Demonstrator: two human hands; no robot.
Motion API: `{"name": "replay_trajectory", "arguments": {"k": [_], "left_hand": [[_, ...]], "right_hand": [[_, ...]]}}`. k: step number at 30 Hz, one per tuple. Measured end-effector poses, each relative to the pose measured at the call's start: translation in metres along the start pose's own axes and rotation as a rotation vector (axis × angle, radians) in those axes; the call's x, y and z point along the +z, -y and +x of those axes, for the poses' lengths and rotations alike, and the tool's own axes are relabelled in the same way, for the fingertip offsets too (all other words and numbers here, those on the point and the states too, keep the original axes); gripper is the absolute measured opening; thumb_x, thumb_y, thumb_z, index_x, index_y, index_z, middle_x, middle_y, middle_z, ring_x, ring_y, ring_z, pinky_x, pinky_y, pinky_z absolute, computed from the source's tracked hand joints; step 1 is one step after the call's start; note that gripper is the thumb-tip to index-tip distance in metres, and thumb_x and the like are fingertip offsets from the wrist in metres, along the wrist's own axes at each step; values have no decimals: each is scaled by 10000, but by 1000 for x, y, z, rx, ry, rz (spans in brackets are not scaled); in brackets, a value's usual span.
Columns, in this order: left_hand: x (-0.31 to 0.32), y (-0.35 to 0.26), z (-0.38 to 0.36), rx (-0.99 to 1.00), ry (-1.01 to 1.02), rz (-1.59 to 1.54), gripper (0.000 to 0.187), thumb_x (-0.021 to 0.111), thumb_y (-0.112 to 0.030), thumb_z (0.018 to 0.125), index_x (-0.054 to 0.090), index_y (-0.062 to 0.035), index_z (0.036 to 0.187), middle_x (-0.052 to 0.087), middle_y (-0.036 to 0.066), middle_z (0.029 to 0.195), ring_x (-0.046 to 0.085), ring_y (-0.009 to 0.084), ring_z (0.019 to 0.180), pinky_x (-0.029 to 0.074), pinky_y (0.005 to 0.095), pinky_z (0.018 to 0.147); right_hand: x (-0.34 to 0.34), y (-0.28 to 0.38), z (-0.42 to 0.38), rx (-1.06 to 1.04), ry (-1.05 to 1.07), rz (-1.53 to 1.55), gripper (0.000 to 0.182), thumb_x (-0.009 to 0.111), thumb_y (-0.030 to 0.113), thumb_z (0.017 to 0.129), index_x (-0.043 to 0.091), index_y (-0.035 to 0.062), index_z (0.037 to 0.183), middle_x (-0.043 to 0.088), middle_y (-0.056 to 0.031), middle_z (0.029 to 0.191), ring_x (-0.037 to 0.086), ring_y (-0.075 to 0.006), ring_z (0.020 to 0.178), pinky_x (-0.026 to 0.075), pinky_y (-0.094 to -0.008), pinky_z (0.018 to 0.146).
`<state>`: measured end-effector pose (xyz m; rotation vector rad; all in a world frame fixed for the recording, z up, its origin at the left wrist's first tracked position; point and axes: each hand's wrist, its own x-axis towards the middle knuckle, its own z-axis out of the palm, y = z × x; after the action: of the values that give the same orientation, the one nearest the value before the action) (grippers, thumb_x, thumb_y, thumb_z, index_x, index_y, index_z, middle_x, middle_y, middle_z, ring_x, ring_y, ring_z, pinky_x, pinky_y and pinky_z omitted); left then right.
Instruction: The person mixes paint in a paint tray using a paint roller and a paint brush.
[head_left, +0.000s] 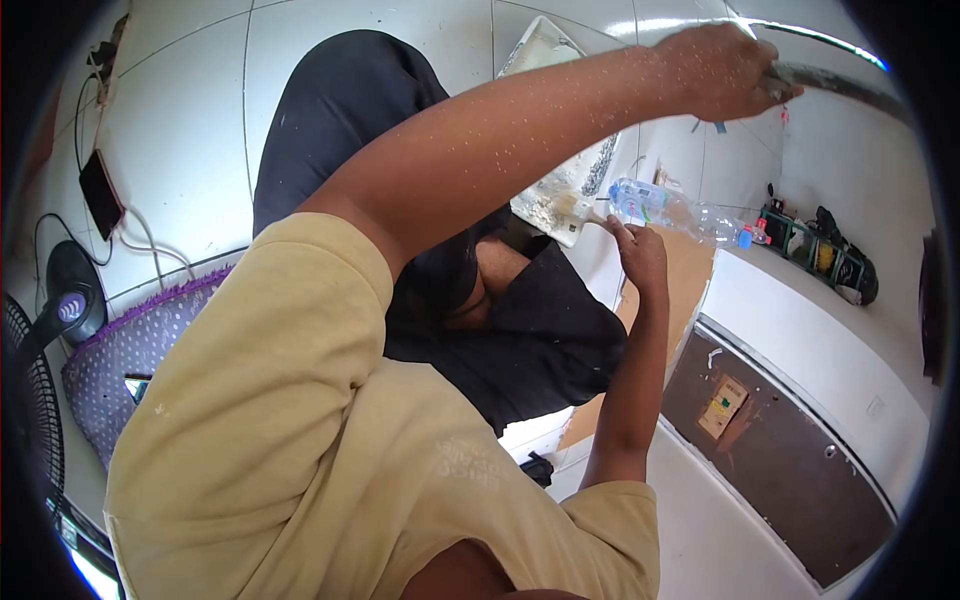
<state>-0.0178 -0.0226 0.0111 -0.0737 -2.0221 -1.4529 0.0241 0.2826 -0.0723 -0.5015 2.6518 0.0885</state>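
Note:
My left hand (715,75), its forearm flecked with pale specks, reaches across to the upper right. Its fingers are closed around the end of a long dark grey bar (845,86), smeared with pale stuff, that runs towards the right edge. Below that arm, my right hand (643,257) grips the handle of a paintbrush (577,208). The brush's pale bristles are down at the near end of a white paint tray (545,42), which is caked with whitish and dark residue. My left forearm hides the tray's middle.
Two clear plastic bottles (680,210) lie beside the tray. A green rack (815,243) holds assorted items. At left are a phone (101,193) with cables, a fan (30,400) and a purple dotted cushion (150,340). A brown door panel (770,450) is at right.

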Motion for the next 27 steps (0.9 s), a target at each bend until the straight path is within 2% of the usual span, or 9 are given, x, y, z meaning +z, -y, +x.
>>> {"name": "replay_trajectory", "arguments": {"k": [10, 14, 16, 18, 20, 22, 24, 26, 27], "left_hand": [[8, -3, -4, -66, -77, 1, 635, 535, -594, 1039, 750, 2, 990, 757, 231, 862, 773, 377, 840, 620, 469, 838], [8, -3, -4, -53, -83, 13, 638, 532, -598, 1040, 752, -2, 985, 757, 227, 860, 774, 370, 839, 620, 467, 839], [8, -3, -4, -75, -72, 8, 640, 530, -600, 1040, 754, -3, 983, 758, 225, 859, 775, 367, 838, 620, 467, 839], [8, -2, -3, -63, -56, 2, 642, 529, -603, 1041, 755, -5, 981, 758, 223, 858, 775, 364, 838, 620, 466, 839], [8, -3, -4, -51, -59, 16, 644, 527, -605, 1041, 756, -7, 978, 758, 222, 857, 776, 360, 838, 621, 465, 840], [8, -4, -3, -63, -54, 28, 646, 526, -607, 1042, 758, -8, 976, 759, 220, 855, 777, 357, 837, 621, 465, 840], [8, -3, -3, -62, -33, 12, 648, 524, -610, 1043, 759, -10, 973, 759, 218, 854, 777, 354, 837, 621, 464, 841], [7, -3, -2, -38, -31, 9, 650, 522, -612, 1043, 760, -12, 971, 759, 216, 853, 778, 351, 837, 621, 463, 841], [7, -4, -2, -30, -36, 16, 651, 522, -613, 1043, 761, -13, 970, 759, 215, 853, 778, 349, 836, 621, 463, 841]], "right_hand": [[-10, -6, 6, 17, 47, 358, 624, 647, 559, 986, 781, -50, 963, 685, -206, 692, 674, -300, 668, 509, -454, 673], [-14, -5, 18, -36, -27, 41, 591, 699, 553, 962, 800, -29, 977, 612, -91, 627, 576, -181, 605, 466, -362, 617], [-19, -1, 6, 78, 14, 518, 606, 687, 562, 958, 793, -35, 978, 701, -235, 722, 686, -366, 681, 514, -452, 688], [-12, -7, 8, 78, 22, 445, 624, 698, 558, 957, 777, -61, 973, 710, -226, 735, 678, -348, 670, 513, -441, 688], [-6, -5, 5, -78, -192, -86, 565, 710, 508, 980, 768, -50, 908, 565, -28, 631, 495, -146, 583, 418, -333, 603], [-10, -2, -2, -82, -194, 196, 561, 677, 507, 1007, 772, -29, 873, 576, 5, 641, 516, -96, 612, 394, -290, 587], [-18, -24, 5, 61, 81, 780, 520, 725, 474, 972, 778, -40, 914, 702, -182, 734, 665, -290, 683, 497, -389, 703], [5, -28, 5, 190, -162, -120, 572, 742, 516, 945, 726, -37, 796, 590, -47, 653, 552, -165, 626, 427, -336, 626], [1, -29, 3, 182, -155, 64, 560, 747, 516, 940, 742, -28, 810, 567, -40, 650, 521, -142, 631, 419, -326, 622]]}}
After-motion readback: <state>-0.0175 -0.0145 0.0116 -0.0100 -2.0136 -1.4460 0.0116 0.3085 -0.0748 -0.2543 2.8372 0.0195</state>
